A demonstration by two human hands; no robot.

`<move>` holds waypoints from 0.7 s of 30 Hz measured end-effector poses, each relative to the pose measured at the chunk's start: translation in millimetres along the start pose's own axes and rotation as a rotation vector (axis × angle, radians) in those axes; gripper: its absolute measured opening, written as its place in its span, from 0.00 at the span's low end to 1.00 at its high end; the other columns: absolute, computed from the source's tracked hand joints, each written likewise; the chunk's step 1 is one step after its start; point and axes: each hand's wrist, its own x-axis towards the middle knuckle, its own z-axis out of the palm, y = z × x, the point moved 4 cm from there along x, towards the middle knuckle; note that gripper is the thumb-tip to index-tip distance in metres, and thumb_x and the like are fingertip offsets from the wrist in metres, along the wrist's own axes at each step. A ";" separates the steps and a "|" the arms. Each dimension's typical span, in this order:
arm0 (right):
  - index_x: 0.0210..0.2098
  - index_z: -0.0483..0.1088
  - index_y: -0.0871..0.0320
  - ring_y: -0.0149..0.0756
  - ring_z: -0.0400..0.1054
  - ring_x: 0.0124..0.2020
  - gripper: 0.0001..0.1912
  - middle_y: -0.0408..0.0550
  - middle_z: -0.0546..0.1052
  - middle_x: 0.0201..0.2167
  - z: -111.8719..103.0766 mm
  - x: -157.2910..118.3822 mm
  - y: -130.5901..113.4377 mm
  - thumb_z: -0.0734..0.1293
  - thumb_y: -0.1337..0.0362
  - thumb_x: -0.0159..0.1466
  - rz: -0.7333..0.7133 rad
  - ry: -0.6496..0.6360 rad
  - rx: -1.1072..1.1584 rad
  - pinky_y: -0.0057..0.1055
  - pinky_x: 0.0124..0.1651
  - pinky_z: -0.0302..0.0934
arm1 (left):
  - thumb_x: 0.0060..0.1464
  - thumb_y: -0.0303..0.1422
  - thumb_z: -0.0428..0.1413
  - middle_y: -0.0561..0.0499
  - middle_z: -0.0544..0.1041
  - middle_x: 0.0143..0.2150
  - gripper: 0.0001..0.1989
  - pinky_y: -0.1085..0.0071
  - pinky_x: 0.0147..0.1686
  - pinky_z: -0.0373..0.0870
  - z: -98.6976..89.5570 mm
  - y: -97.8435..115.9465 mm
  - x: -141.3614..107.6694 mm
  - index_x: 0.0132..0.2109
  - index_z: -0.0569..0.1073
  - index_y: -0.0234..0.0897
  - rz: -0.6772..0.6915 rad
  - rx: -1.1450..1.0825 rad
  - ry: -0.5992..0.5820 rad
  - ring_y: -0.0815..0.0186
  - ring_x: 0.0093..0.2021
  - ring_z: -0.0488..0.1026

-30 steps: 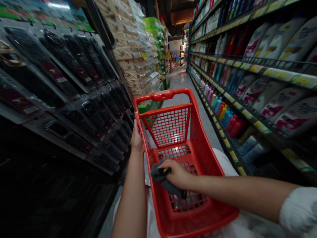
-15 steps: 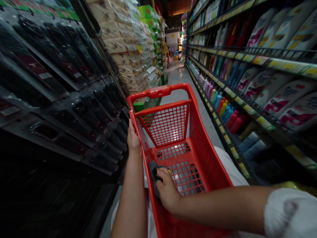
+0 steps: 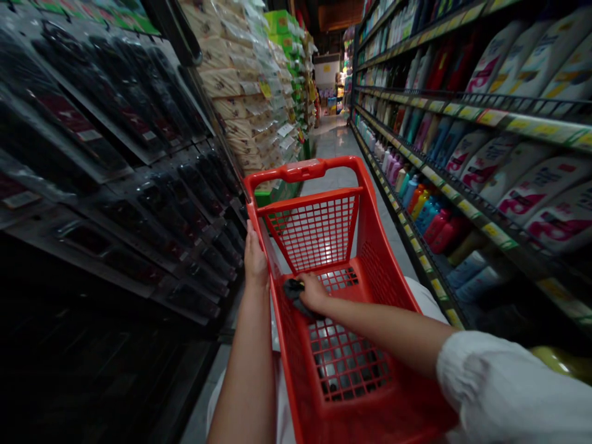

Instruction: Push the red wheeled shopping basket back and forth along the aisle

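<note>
A red plastic shopping basket [image 3: 333,401] with a lattice floor and a raised handle [image 3: 305,169] stands tilted in front of me. My left hand [image 3: 256,259] lies against the outer face of its left wall, fingers stretched upward along it. Inside the basket, my right hand [image 3: 314,292] is closed on a bunched dark grey cloth [image 3: 300,303], pressing it to the inner left wall near the floor. Part of the cloth is hidden under the fingers. A small yellow patch shows beside them.
On the left hangs a rack of packaged dark goods [image 3: 152,203], with stacked beige packs [image 3: 235,92] behind it. Shelves of bottles [image 3: 485,166] line the right. A tiled aisle [image 3: 333,139] runs ahead between them.
My right hand has carried the cloth forward along the basket's inner left wall, towards the handle end. My left hand stays against the outside. The view has shifted slightly.
</note>
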 end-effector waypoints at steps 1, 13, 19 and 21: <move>0.52 0.72 0.51 0.38 0.69 0.46 0.19 0.49 0.69 0.54 -11.2 8.4 2.2 0.64 0.67 0.61 -0.036 0.004 -0.115 0.31 0.45 0.62 | 0.67 0.38 0.42 0.51 0.58 0.71 0.25 0.71 0.66 0.54 -0.5 0.2 -0.8 0.68 0.59 0.39 -0.020 -0.004 0.007 0.69 0.70 0.54; 0.59 0.66 0.51 0.51 0.61 0.54 0.23 0.55 0.65 0.60 33.0 -38.7 37.7 0.60 0.65 0.65 -0.411 -0.231 -0.621 0.45 0.51 0.62 | 0.53 0.22 0.52 0.52 0.53 0.73 0.40 0.67 0.68 0.50 1.1 -10.2 2.4 0.72 0.50 0.43 0.072 0.069 -0.080 0.65 0.70 0.54; 0.62 0.63 0.48 0.48 0.63 0.53 0.25 0.57 0.66 0.58 -24.5 -17.7 82.8 0.52 0.69 0.68 -0.025 -0.057 -0.667 0.41 0.46 0.64 | 0.49 0.19 0.50 0.51 0.51 0.73 0.43 0.69 0.68 0.49 -0.3 -7.2 0.1 0.72 0.50 0.40 0.067 0.073 -0.073 0.65 0.71 0.52; 0.64 0.60 0.50 0.51 0.62 0.54 0.25 0.61 0.64 0.59 -38.1 -6.1 95.5 0.53 0.66 0.69 0.233 0.086 -0.645 0.42 0.45 0.64 | 0.49 0.18 0.50 0.51 0.51 0.73 0.43 0.69 0.68 0.49 0.2 -5.6 -0.5 0.72 0.49 0.39 0.063 0.071 -0.075 0.65 0.71 0.52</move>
